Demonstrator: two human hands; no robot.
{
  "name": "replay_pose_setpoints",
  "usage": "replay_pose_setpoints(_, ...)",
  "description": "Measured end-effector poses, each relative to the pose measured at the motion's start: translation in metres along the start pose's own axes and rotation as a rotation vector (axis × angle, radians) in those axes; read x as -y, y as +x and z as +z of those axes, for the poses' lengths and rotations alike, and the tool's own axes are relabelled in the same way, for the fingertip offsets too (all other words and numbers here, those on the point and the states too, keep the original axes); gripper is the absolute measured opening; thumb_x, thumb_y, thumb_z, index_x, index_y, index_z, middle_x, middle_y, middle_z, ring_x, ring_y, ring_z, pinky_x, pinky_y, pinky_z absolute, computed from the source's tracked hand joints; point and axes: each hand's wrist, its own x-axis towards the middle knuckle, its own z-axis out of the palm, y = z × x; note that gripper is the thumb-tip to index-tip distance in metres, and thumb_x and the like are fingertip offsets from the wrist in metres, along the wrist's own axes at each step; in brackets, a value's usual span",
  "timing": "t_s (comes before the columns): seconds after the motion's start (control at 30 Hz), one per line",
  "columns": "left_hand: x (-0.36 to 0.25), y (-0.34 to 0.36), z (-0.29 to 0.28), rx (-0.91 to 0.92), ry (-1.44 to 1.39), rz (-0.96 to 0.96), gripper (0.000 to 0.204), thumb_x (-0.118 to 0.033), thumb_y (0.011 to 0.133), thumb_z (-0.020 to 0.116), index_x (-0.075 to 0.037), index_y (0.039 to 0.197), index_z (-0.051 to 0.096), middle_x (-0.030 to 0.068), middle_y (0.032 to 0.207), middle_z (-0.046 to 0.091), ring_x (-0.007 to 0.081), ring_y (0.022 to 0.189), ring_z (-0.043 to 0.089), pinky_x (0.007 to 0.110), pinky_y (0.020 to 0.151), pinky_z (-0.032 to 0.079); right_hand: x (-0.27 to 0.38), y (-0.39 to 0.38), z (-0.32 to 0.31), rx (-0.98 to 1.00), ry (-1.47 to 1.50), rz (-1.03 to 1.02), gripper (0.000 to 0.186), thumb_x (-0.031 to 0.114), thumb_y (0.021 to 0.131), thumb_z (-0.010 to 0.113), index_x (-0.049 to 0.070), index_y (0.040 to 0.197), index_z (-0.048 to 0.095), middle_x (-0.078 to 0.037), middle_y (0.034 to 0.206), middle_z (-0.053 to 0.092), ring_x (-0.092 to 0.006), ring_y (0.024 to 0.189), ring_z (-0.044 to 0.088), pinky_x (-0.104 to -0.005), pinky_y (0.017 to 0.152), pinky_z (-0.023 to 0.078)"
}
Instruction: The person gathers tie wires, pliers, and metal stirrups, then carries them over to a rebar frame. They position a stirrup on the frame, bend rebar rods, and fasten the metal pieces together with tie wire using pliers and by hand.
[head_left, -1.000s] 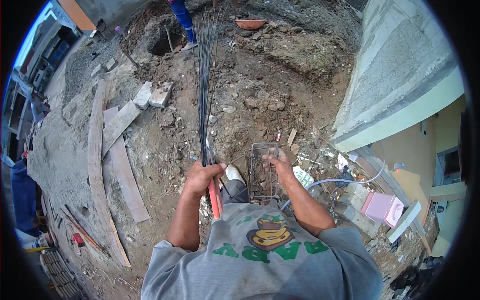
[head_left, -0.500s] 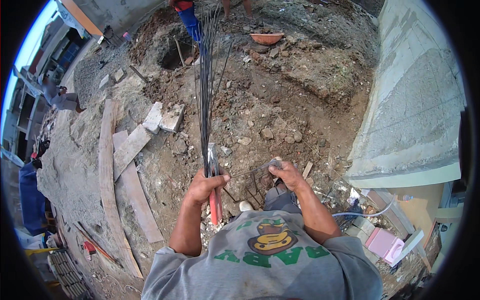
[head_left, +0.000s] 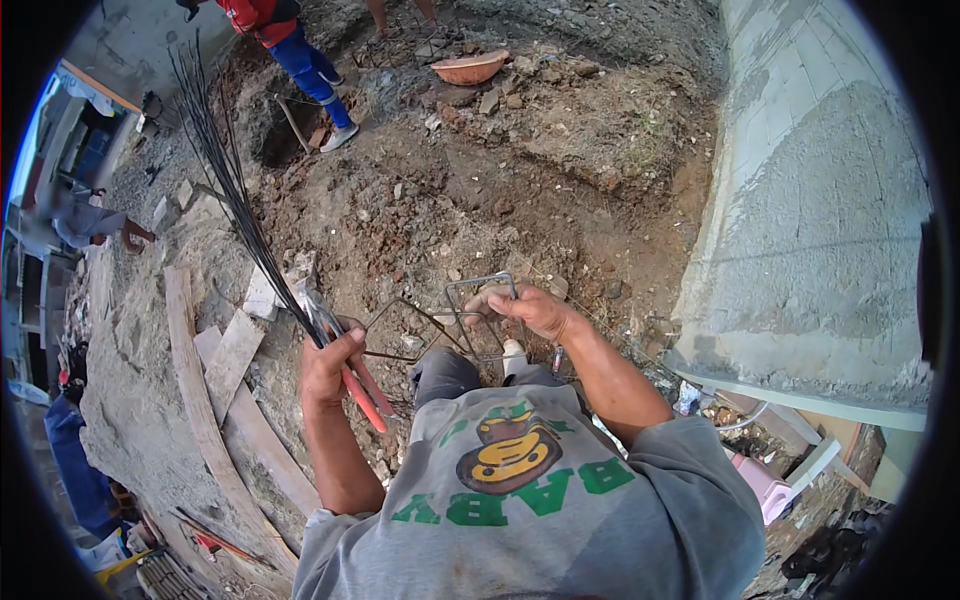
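Note:
My left hand is closed round a bundle of thin dark tie wires together with pincers with red handles. The wires fan out toward the far left; the pincers' handles point back toward my shirt. My right hand is closed on a bent steel rebar stirrup, a squarish frame held in front of my legs. Another dark bent stirrup slants between the hands, its near end reaching close to my left fingers. Whether my left fingers also grip it I cannot tell.
Wooden planks and broken concrete blocks lie left on rough soil. Ahead, a person in blue trousers stands by a dug hole, near an orange basin. A grey wall rises on the right; another person is far left.
The wire bundle and pincers have tilted left with my left hand. My right hand has moved left and lifted a stirrup into clearer view. The person ahead shows more fully.

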Motion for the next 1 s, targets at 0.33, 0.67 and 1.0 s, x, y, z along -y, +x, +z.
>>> replay_pose_setpoints(0.33,-0.013,0.186,0.011,0.205,-0.08,-0.159,0.022,-0.012,0.069,0.07,0.002,0.084,0.062,0.0024,0.065,0.054,0.011,0.057,0.047,0.025,0.052,0.034,0.022,0.139,-0.073,-0.134,-0.363,0.001,0.041,0.024,0.091,0.057,0.005,0.127,0.052,-0.005,0.104,0.066,-0.014,0.101,0.059,-0.0305,0.09,0.044)
replay_pose_setpoints(0.67,-0.084,0.405,0.014,0.197,-0.173,-0.092,0.018,-0.014,0.076,0.066,-0.001,0.085,0.06,-0.001,0.063,0.048,0.0084,0.056,0.043,0.023,0.051,0.032,0.142,0.266,-0.175,-0.51,0.237,-0.199,0.018,0.012,0.088,0.056,0.005,0.104,0.057,-0.009,0.092,0.065,-0.0093,0.065,0.055,-0.0245,0.053,0.044)
replay_pose_setpoints(1.0,-0.102,0.593,0.11,0.167,-0.21,-0.148,0.015,-0.007,0.077,0.065,-0.002,0.089,0.058,0.0007,0.07,0.052,0.0086,0.059,0.045,0.022,0.054,0.035,0.202,0.364,-0.364,-0.778,0.52,-0.262,0.019,0.008,0.09,0.052,0.003,0.108,0.053,-0.01,0.087,0.062,-0.0131,0.061,0.052,-0.0252,0.048,0.039)
